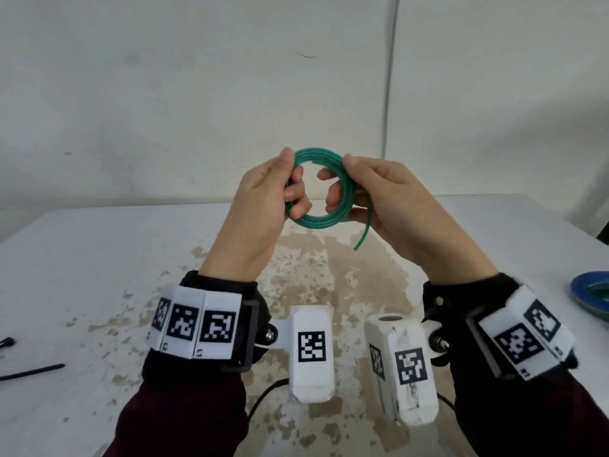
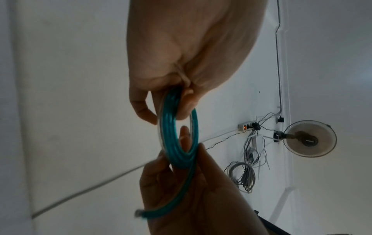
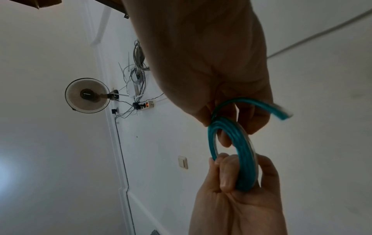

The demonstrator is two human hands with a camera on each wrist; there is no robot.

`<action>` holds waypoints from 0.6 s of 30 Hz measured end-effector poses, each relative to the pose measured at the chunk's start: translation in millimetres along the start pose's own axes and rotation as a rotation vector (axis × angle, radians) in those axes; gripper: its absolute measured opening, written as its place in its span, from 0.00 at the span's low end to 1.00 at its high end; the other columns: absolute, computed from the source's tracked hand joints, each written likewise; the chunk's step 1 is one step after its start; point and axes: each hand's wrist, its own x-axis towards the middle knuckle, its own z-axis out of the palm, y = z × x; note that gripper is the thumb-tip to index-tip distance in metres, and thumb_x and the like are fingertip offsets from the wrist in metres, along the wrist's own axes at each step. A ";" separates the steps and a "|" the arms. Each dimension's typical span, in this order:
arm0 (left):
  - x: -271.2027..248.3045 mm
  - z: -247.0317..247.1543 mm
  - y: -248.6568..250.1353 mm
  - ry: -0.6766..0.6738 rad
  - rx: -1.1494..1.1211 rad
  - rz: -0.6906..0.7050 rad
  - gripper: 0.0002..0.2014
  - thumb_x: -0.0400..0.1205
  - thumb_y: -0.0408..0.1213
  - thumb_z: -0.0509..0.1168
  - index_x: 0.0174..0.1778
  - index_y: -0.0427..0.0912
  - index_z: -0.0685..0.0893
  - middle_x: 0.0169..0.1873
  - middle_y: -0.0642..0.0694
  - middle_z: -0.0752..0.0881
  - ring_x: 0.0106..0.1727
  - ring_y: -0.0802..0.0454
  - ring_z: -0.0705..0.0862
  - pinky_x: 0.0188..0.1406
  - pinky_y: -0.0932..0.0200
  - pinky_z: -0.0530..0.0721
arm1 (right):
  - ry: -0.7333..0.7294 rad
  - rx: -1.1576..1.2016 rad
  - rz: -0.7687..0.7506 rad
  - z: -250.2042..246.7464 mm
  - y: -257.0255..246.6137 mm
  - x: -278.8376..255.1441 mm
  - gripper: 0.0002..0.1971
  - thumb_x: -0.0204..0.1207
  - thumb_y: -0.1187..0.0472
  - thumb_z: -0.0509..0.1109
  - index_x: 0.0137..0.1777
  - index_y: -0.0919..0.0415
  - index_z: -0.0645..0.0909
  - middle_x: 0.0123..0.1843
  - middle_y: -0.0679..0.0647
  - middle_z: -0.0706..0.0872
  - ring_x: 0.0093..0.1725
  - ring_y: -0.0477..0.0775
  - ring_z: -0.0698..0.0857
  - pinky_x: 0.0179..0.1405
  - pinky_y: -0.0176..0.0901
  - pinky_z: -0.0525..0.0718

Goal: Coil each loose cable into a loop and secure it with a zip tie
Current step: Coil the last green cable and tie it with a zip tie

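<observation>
A green cable (image 1: 318,222) is wound into a small round coil and held upright above the table. My left hand (image 1: 291,183) grips the coil's left side, thumb on the outer rim and fingers curled through the hole. My right hand (image 1: 339,186) pinches the right side, thumb on top and fingers through the hole. A short loose end (image 1: 364,232) hangs down from the right hand. In the left wrist view the coil (image 2: 171,135) shows edge-on, and the loose end (image 2: 141,213) carries a clear plug. The right wrist view shows the coil (image 3: 241,159) too. Two black zip ties (image 1: 33,371) lie at the table's left edge.
The white table (image 1: 99,258) has worn brown patches in the middle. A blue dish (image 1: 590,291) with something green in it sits at the right edge. A pale wall stands right behind the table. A wall fan (image 2: 310,138) and hanging wires show in the wrist views.
</observation>
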 end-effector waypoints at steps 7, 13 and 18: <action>2.9 -6.3 3.1 0.043 -0.179 0.054 0.19 0.91 0.42 0.46 0.36 0.40 0.70 0.24 0.51 0.67 0.24 0.55 0.70 0.32 0.64 0.72 | -0.079 0.003 0.016 -1.1 1.7 -0.7 0.18 0.88 0.57 0.50 0.52 0.56 0.83 0.42 0.48 0.90 0.47 0.48 0.85 0.51 0.42 0.78; -3.5 -8.2 9.5 -0.236 -0.109 -0.177 0.19 0.89 0.43 0.46 0.42 0.37 0.77 0.26 0.43 0.79 0.35 0.44 0.88 0.46 0.57 0.86 | -0.054 -0.099 -0.021 -12.0 3.0 1.0 0.18 0.89 0.56 0.49 0.42 0.56 0.78 0.27 0.44 0.73 0.33 0.48 0.70 0.45 0.43 0.69; -5.9 -8.9 7.8 -0.353 0.117 -0.253 0.16 0.87 0.45 0.54 0.43 0.38 0.79 0.28 0.44 0.81 0.19 0.51 0.77 0.51 0.45 0.82 | -0.190 -0.402 0.028 -11.2 -6.0 -7.3 0.19 0.88 0.55 0.51 0.41 0.57 0.79 0.26 0.44 0.68 0.30 0.46 0.67 0.30 0.28 0.66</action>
